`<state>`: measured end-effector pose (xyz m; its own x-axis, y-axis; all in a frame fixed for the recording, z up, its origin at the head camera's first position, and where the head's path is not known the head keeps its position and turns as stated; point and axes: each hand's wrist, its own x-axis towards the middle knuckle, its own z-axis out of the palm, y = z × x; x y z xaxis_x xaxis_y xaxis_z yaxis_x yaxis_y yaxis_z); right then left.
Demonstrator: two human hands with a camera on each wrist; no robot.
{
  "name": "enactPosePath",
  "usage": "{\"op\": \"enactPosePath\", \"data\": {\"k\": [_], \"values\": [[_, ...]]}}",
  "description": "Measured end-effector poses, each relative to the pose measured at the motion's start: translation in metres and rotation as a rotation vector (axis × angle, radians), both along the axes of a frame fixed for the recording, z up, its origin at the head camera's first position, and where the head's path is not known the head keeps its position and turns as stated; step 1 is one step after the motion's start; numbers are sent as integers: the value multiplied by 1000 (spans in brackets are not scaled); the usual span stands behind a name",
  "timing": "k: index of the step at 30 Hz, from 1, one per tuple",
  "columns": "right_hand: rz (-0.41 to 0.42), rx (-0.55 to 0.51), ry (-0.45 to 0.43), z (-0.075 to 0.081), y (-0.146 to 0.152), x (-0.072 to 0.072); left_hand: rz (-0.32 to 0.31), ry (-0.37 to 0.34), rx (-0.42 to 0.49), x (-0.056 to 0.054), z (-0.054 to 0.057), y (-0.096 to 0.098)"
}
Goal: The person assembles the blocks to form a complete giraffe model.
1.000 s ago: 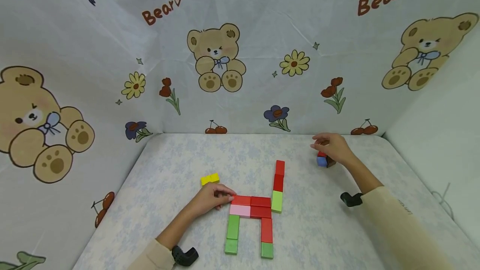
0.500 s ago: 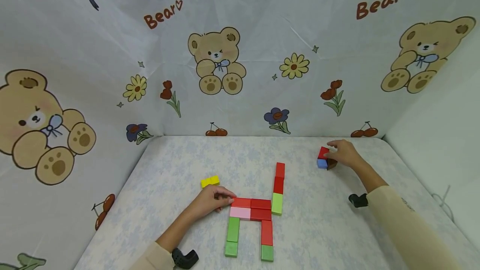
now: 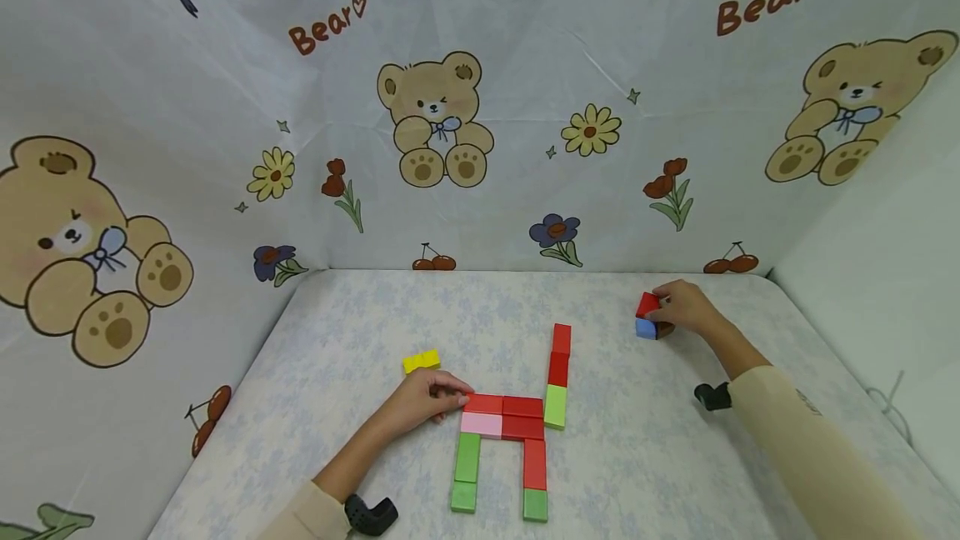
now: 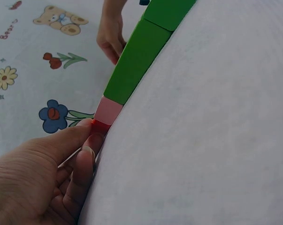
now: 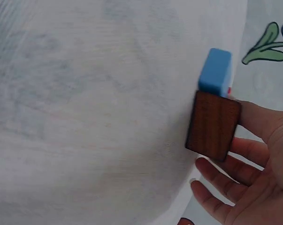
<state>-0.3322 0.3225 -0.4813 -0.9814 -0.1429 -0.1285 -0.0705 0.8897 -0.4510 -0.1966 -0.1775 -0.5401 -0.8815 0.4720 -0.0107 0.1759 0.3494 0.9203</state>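
Left hand (image 3: pixel 423 398): pinching, thumb (image 4: pixel 71 140) extended, fingers (image 4: pixel 82 176) bent beneath. Right arm (image 3: pixel 737 350): stretched farther forward. Right hand (image 3: pixel 686 308): likewise pinching, lower fingers (image 5: pixel 223 180) spaced apart.

tbl (image 3: pixel 622 465), mottled | red/pink/grn blks (image 3: pixel 522 428) mid | yel blks (image 3: pixel 421 361) L | blu blk (image 3: pixel 646 329), brn blk (image 5: pixel 214 125) R

brown block (image 5: pixel 213 125): grained wood | green block (image 4: pixel 137 61): smooth | backdrop (image 3: pixel 525 32): creased, cloth-like
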Motion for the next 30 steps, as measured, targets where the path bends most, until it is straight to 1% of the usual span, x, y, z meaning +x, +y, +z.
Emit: {"op": "enactPosePath", "data": {"k": [3,7,11,15,18,24,30], "values": [[1,17,9,-2,-1,0,4,0,-2,0,0,1],[-1,46,44,-5,-2,1,11,-3,2,1,1,2],[2,37,82,-2,-10,4,18,-14,19,2,1,3],[21,2,116,6,-23,9,27,-21,20,2,0,2],[31,-30,123,10,-37,13,27,-19,11,1,0,1],[56,-58,139,9,-62,17,14,-7,3,1,2,1],[63,-95,125,5,-83,21,19,-5,6,1,2,1]]}}
